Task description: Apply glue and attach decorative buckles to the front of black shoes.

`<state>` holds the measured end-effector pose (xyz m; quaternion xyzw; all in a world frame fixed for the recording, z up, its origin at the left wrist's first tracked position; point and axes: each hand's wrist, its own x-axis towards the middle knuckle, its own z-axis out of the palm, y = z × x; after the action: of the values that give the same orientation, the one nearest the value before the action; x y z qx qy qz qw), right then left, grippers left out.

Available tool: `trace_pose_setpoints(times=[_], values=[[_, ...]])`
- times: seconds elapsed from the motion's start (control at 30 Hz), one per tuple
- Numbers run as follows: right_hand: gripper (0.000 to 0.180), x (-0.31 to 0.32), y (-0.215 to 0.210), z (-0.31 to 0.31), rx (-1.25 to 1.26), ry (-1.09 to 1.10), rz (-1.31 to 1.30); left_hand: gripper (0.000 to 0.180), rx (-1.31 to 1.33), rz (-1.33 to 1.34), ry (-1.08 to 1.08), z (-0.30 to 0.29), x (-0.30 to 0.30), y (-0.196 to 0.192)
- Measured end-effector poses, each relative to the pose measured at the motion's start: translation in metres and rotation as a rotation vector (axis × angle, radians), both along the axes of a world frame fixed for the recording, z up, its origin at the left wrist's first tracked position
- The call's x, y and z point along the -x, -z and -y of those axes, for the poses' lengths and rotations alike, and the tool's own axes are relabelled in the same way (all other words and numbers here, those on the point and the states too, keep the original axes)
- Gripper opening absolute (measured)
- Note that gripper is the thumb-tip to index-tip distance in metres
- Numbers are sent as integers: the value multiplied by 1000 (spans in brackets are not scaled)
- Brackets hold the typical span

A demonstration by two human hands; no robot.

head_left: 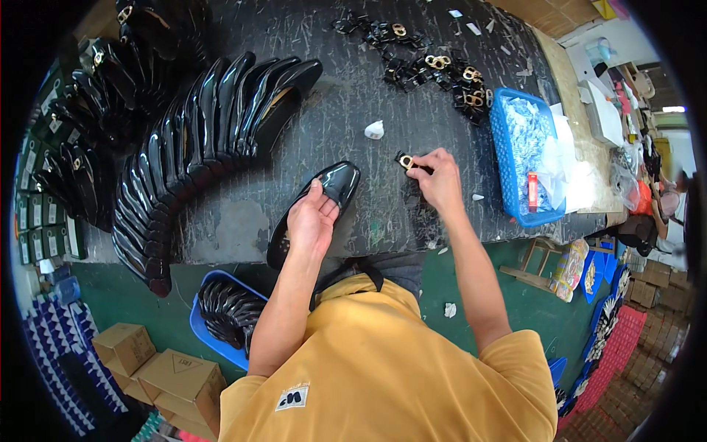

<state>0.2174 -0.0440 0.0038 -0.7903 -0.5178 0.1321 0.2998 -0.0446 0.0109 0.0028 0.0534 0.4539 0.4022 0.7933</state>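
Observation:
A glossy black shoe (345,179) lies at the near edge of the dark table, its toe pointing away and to the right. My left hand (312,221) is closed on it at the opening, palm turned up; some of its fingertips are hard to make out. To the right, my right hand (440,179) pinches a short black strap with a gold buckle (404,160), held apart from the shoe. Beyond both hands sits a small white lump or container (374,130). More black straps with gold buckles (437,63) are heaped at the far right.
A long curved row of black shoes (213,125) covers the table's left, with buckled shoes (77,162) behind it. A blue basket (498,166) of wrappings stands right. Below are a blue tub (197,324) of shoes, cardboard boxes (180,372) and a wooden stool (526,276).

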Motion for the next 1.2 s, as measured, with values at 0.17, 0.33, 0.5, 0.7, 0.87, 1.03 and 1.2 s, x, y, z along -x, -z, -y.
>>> trace_pose_setpoints(times=[0.17, 0.33, 0.5, 0.7, 0.87, 1.03, 1.2], values=[[23, 11, -4, 5, -9, -2, 8, 30, 7, 38, -1, 1, -3, 0], [24, 73, -36, 4, -147, -38, -215, 32, -16, 65, 28, 4, -2, 6], [24, 128, -36, -4, -176, -162, -305, 27, -9, 67, 15, 6, -1, 0], [27, 141, -32, -4, -213, -207, -143, 28, -11, 133, -15, 6, -1, -1], [27, 144, -37, -2, -188, -205, -85, 27, 8, 132, -20, 8, -1, -3], [26, 141, -33, -1, -186, -215, -77, 26, -13, 117, -3, 10, -2, 0], [25, 142, -24, -2, -235, -215, -75, 16, -86, 57, 43, 11, -7, 7]])
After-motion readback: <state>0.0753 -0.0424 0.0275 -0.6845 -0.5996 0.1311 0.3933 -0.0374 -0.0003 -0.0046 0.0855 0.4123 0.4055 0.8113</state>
